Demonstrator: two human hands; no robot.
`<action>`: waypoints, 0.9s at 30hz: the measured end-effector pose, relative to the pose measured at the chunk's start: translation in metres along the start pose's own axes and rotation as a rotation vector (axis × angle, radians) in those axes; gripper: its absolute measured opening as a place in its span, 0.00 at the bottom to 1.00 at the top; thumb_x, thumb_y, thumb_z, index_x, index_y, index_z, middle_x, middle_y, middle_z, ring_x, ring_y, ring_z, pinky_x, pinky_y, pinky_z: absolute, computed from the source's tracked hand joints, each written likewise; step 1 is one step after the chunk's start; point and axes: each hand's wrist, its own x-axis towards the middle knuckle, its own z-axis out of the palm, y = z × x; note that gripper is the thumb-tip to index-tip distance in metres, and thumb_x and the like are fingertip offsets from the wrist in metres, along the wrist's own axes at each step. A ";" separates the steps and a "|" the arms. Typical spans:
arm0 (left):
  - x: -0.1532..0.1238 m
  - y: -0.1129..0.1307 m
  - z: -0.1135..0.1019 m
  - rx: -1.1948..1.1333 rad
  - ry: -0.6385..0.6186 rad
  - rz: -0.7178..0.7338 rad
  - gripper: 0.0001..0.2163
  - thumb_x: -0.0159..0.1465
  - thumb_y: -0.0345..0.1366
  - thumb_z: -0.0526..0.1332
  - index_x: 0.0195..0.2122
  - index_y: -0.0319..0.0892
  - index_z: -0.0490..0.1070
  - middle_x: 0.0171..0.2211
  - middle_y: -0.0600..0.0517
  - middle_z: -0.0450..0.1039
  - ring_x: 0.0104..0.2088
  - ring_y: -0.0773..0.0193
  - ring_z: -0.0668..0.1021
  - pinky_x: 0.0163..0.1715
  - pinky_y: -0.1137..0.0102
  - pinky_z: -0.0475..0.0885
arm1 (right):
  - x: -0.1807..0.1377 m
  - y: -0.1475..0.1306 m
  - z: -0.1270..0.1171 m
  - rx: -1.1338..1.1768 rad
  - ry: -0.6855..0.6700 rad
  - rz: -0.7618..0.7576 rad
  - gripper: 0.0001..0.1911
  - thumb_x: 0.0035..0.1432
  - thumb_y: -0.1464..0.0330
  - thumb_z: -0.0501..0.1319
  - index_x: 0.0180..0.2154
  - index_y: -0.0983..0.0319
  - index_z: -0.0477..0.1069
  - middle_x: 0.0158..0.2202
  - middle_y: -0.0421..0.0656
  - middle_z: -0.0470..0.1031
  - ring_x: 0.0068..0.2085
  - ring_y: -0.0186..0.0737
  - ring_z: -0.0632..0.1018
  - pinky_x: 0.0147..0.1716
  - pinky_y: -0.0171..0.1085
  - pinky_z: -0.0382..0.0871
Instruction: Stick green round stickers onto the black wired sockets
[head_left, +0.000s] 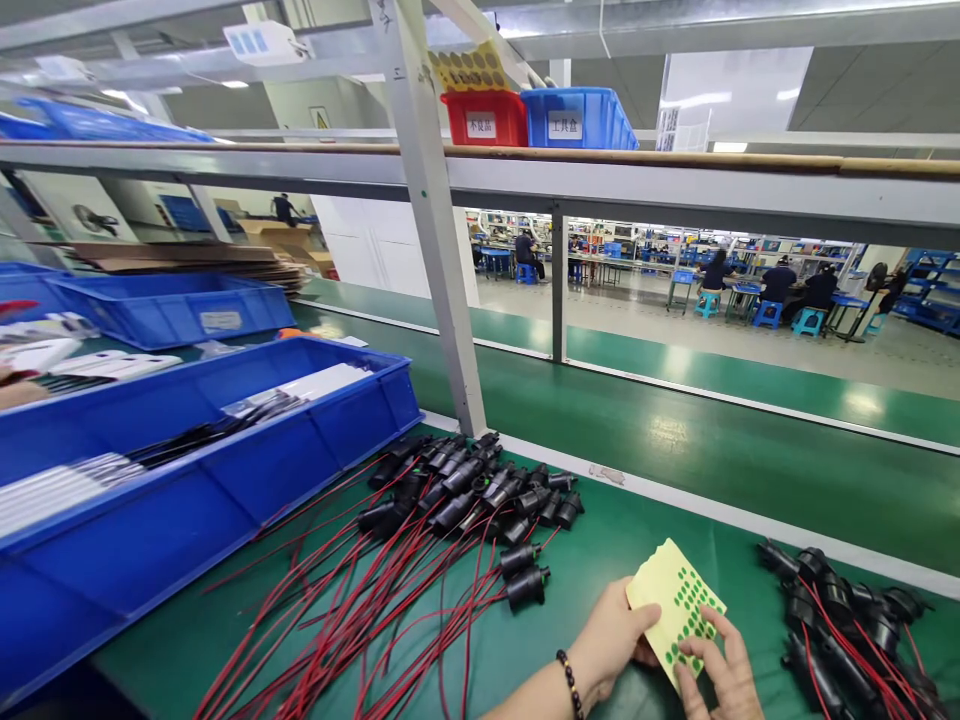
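A pale yellow sticker sheet (673, 604) with several green dots is held at the bottom of the view. My left hand (611, 640), with a bead bracelet at the wrist, grips its lower left edge. The fingers of my right hand (718, 672) rest on the sheet's lower right part, over the dots. To the left lies a pile of black connectors (480, 490) with red and black wires fanned across the green table (600, 520). A second heap of black connectors (840, 620) lies to the right of my hands.
A large blue bin (247, 470) with packets and black parts stands at left, another blue bin (172, 305) behind it. A grey post (442, 260) rises from the table. A red crate (486, 118) and a blue crate (577, 118) sit overhead. Seated people work far behind.
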 end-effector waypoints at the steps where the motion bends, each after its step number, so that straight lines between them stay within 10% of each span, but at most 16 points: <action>1: -0.001 0.001 0.001 -0.012 -0.011 0.006 0.20 0.47 0.39 0.68 0.38 0.35 0.70 0.29 0.46 0.78 0.23 0.65 0.76 0.21 0.73 0.69 | 0.001 -0.001 0.000 -0.011 0.000 -0.015 0.05 0.49 0.61 0.63 0.25 0.50 0.76 0.46 0.51 0.74 0.45 0.62 0.77 0.40 0.53 0.71; 27: 0.000 0.001 0.002 0.102 0.029 -0.002 0.14 0.49 0.37 0.66 0.35 0.36 0.70 0.21 0.52 0.75 0.15 0.70 0.72 0.15 0.77 0.63 | 0.003 0.001 -0.006 -0.225 -0.085 -0.377 0.09 0.54 0.72 0.56 0.24 0.57 0.69 0.44 0.48 0.70 0.45 0.50 0.75 0.43 0.45 0.70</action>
